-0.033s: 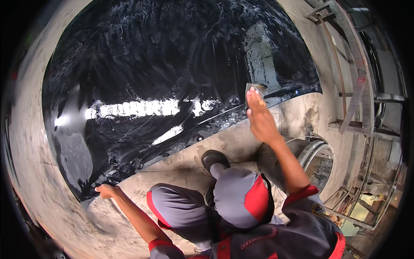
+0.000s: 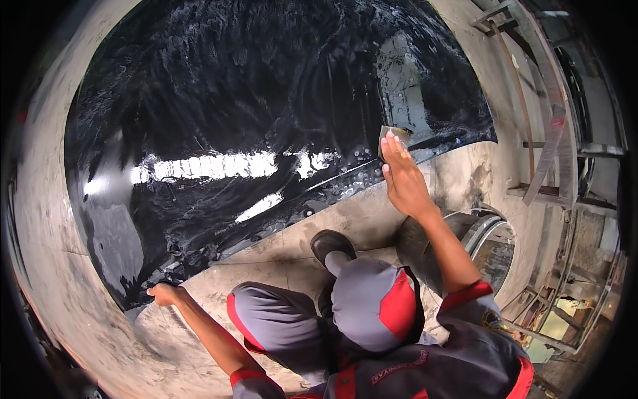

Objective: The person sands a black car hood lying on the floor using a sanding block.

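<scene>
Head view: the right hand (image 2: 404, 183) grips one plate (image 2: 386, 136); the left hand (image 2: 165, 294) seemingly pinches one black sheet (image 2: 266, 86).

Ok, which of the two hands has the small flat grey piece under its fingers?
The right hand, its fingers stretched over the small flat piece; the left hand is instead at the lower-left edge of the black sheet.

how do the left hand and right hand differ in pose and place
Shape: the left hand is curled, while the right hand has its fingers stretched out.
Place: the left hand is at the near left corner of the dark sheet; the right hand is farther right along it.
Object: the right hand holds a thin card against the sheet; the left hand's exact grip is unclear.
Shared: both are bare.
</scene>
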A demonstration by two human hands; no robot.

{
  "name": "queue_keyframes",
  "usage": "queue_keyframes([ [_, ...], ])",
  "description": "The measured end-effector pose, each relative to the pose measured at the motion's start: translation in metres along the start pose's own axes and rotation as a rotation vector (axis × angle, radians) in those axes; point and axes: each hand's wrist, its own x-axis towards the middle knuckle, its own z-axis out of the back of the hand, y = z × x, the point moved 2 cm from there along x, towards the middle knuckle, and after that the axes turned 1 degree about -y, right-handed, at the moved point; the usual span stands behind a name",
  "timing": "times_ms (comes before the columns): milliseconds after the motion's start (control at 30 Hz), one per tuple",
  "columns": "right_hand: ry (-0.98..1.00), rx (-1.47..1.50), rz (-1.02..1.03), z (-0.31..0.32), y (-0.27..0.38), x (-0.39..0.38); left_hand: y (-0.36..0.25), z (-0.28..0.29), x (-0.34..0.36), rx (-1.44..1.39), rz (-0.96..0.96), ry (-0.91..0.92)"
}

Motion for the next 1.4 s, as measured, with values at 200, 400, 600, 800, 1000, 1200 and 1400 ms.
queue_keyframes([
  [200,0.037,0.072,0.307,-0.041,0.099,-0.002,-0.001,-0.003,-0.029,-0.054,0.032,0.056],
  [400,0.03,0.028,0.338,-0.022,0.031,0.001,-0.003,0.004,-0.006,-0.028,-0.009,0.045],
  [600,-0.004,0.102,0.418,-0.047,0.079,0.008,-0.003,-0.007,-0.024,-0.073,0.029,0.051],
  [800,0.09,-0.01,0.356,-0.018,0.019,0.003,0.018,-0.002,0.032,-0.076,-0.015,0.021],
  [1000,0.094,0.136,0.415,-0.063,0.094,0.009,0.027,-0.016,0.022,-0.067,0.03,0.029],
  [1200,0.141,0.066,0.382,-0.017,0.019,0.005,0.026,-0.004,0.041,-0.117,0.027,-0.001],
  [1400,0.166,0.205,0.446,-0.054,0.11,0.012,0.007,-0.007,0.004,-0.153,0.014,0.028],
])
